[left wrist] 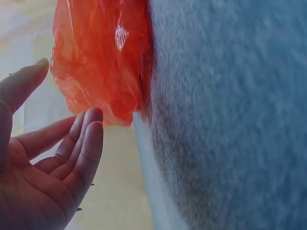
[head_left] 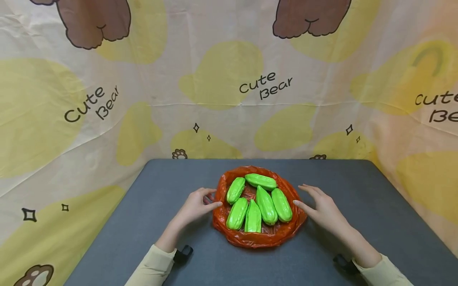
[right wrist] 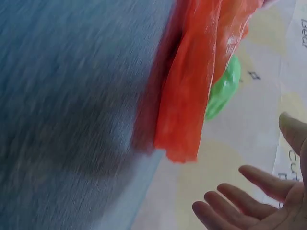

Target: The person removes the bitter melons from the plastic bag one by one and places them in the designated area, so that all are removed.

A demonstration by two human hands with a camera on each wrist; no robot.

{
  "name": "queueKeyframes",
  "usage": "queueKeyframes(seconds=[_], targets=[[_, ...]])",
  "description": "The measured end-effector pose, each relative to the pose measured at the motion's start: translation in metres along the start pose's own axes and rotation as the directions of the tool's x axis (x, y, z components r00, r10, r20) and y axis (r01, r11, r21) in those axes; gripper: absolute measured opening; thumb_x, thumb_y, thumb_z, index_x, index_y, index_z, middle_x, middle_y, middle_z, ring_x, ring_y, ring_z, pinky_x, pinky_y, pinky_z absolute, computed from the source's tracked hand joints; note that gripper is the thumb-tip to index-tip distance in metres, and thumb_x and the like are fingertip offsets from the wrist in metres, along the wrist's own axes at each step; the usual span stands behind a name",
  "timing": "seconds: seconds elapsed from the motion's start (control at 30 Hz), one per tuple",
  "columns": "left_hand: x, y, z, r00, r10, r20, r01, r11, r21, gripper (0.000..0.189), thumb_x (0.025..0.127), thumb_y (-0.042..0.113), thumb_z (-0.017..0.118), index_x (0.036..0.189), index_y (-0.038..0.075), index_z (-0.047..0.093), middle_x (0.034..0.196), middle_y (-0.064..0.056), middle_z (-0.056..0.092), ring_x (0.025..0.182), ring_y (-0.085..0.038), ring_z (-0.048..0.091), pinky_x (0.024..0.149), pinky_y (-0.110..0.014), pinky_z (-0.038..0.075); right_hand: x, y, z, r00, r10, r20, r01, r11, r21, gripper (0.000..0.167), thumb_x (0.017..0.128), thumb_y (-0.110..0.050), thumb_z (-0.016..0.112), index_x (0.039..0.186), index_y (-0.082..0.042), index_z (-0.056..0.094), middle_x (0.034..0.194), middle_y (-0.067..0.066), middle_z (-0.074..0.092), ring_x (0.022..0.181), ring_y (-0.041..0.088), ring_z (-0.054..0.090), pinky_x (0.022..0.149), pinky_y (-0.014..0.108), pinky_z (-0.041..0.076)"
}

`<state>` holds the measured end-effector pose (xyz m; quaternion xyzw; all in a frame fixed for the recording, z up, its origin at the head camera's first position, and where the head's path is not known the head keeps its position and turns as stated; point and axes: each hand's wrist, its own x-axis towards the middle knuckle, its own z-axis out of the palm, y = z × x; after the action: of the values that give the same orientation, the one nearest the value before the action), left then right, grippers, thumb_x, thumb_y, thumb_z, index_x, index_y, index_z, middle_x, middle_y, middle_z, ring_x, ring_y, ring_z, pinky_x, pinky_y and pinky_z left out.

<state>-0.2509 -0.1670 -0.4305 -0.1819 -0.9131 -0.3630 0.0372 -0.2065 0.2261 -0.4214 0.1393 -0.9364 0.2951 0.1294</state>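
Note:
A red plastic bag (head_left: 243, 239) stands on the table with its mouth spread wide and its rim rolled down. Inside lie several glossy, bright green, ridged oblong vegetables (head_left: 266, 206); their exact kind is unclear. At the bag's left side is my left hand (head_left: 195, 205), fingers loosely bent and thumb by the rim. In the left wrist view its fingertips lie close to the red plastic (left wrist: 98, 57); whether they touch it I cannot tell. My right hand (head_left: 323, 208) is beside the right rim, fingers spread and holding nothing. The right wrist view shows a gap between those fingers and the bag (right wrist: 187, 96).
The grey table (head_left: 179, 178) extends around the bag on all sides. Behind it and along the sides hangs a printed cloth (head_left: 222, 79) with yellow patches, bears and lettering. Dark bands (head_left: 183, 254) circle both wrists near the pale sleeves.

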Motion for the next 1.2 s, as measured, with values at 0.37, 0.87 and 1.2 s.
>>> queueKeyframes(seconds=[0.37,0.87,1.2], targets=[[0.001,0.001,0.007,0.999,0.017,0.033,-0.016,0.999,-0.035,0.051,0.079,0.031,0.076,0.120,0.005,0.063,0.088,-0.003,0.063,0.072,-0.009,0.056,0.063,-0.023,0.047,0.003,-0.014,0.008,0.996,0.077,0.043,-0.083,0.987,0.141,0.055,0.087,-0.040,0.065,0.129,-0.007,0.055,0.124,0.017,0.060,0.106,0.035,0.062,0.083,0.048,0.052],[-0.003,0.004,0.005,0.998,0.012,0.063,-0.009,0.999,-0.052,0.050,0.078,0.017,0.076,0.123,0.002,0.060,0.087,-0.007,0.063,0.067,-0.012,0.055,0.056,-0.023,0.046,0.007,-0.011,0.019,0.981,0.119,0.151,-0.150,0.966,0.211,0.058,0.087,-0.045,0.064,0.130,-0.007,0.055,0.127,0.016,0.059,0.108,0.032,0.062,0.078,0.040,0.054],[-0.004,0.006,0.004,0.996,-0.007,0.083,0.015,0.996,-0.087,0.049,0.079,0.014,0.075,0.124,0.002,0.059,0.086,-0.005,0.063,0.063,-0.012,0.055,0.052,-0.024,0.046,0.011,-0.013,0.026,0.970,0.131,0.205,-0.180,0.954,0.239,0.062,0.085,-0.042,0.067,0.131,-0.004,0.052,0.130,0.021,0.055,0.108,0.036,0.062,0.077,0.039,0.055]])
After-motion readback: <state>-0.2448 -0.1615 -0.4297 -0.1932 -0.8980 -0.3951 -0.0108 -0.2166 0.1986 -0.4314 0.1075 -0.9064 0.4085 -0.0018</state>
